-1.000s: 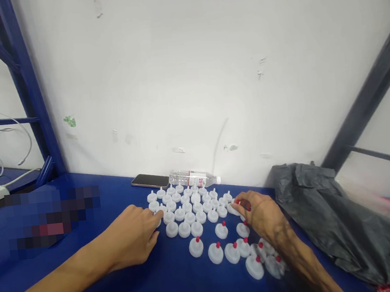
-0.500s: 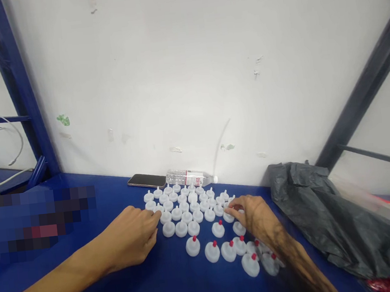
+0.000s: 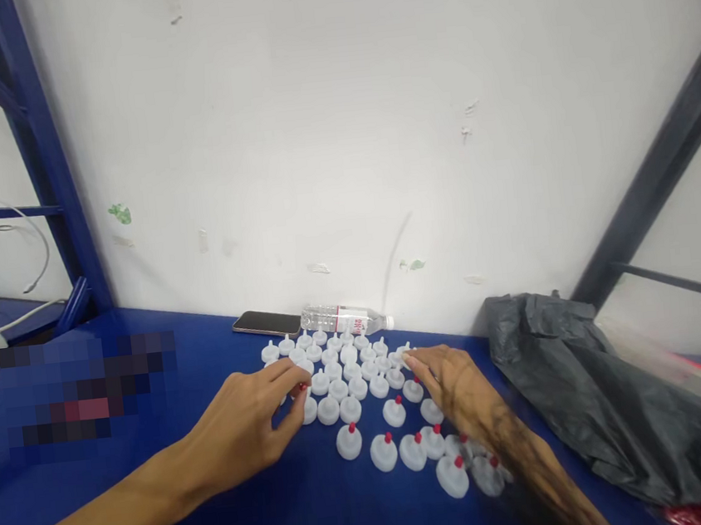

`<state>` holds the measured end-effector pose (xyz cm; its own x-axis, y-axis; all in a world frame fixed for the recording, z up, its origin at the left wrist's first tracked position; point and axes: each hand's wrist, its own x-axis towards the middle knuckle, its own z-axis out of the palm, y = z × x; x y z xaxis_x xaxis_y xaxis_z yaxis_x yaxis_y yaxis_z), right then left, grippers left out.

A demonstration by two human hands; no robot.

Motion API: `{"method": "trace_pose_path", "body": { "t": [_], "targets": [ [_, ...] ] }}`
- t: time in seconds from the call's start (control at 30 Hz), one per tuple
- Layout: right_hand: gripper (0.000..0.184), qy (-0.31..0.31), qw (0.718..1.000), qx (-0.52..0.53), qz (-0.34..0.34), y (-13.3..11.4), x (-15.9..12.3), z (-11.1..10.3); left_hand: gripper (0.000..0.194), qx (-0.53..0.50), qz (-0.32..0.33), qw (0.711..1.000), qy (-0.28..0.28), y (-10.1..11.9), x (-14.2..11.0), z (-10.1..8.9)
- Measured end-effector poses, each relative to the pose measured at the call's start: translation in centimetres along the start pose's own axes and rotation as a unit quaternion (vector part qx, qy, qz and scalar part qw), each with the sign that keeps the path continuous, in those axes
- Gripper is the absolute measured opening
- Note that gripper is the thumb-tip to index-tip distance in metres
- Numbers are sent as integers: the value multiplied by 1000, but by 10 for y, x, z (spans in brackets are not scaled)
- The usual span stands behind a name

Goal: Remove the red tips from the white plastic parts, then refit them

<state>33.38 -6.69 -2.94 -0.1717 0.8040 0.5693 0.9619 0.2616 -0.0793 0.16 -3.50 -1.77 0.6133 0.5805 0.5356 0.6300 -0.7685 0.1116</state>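
My left hand [image 3: 257, 414] is closed in a pinch, with a small red cap [image 3: 303, 387] between thumb and fingertips. It hangs over the left side of a cluster of white round nozzle caps [image 3: 337, 391], covering some of them. At the cluster's right side, my right hand [image 3: 454, 377] is closed, its fingertips together by the white nozzles; what they hold, if anything, is hidden. Just below those fingertips stands a white nozzle cap with a red tip [image 3: 412, 390]. Several more red-tipped nozzle caps [image 3: 384, 453] stand nearer to me, some partly behind my right forearm.
Along the wall lie a phone [image 3: 266, 323] and a clear plastic bottle [image 3: 347, 319] on its side. A dark plastic bag [image 3: 563, 374] lies to the right on the blue table [image 3: 277, 512]. Blue frame posts [image 3: 55, 160] rise at the left.
My left hand has moved slightly right, and a red cap now shows in its fingers. My right fingertips have shifted up; the nozzle cap below them now shows a red tip.
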Motion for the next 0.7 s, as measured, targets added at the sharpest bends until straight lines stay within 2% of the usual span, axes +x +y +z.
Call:
{"method": "trace_pose_path", "body": {
  "t": [0.13,0.2,0.33,0.47,0.6,0.7],
  "targets": [
    [29,22,997,68,-16,-17,5,-9,15,-123,-39,992,4,13,0,-4],
    [18,6,992,119,-39,-36,5,-13,15,-162,-64,985,10,19,2,-6],
    [21,-26,975,185,-121,-77,-2,-13,20,-224,-126,967,-12,24,3,-8],
    [23,-18,964,224,-146,-94,-9,-4,23,-243,-88,966,-9,23,0,-3],
    [19,-24,959,245,-142,-92,-13,3,26,-263,-33,964,-18,22,-4,7],
    [21,-26,958,249,-142,-91,-14,3,25,-272,-20,962,-12,23,-7,13]
  ]
}}
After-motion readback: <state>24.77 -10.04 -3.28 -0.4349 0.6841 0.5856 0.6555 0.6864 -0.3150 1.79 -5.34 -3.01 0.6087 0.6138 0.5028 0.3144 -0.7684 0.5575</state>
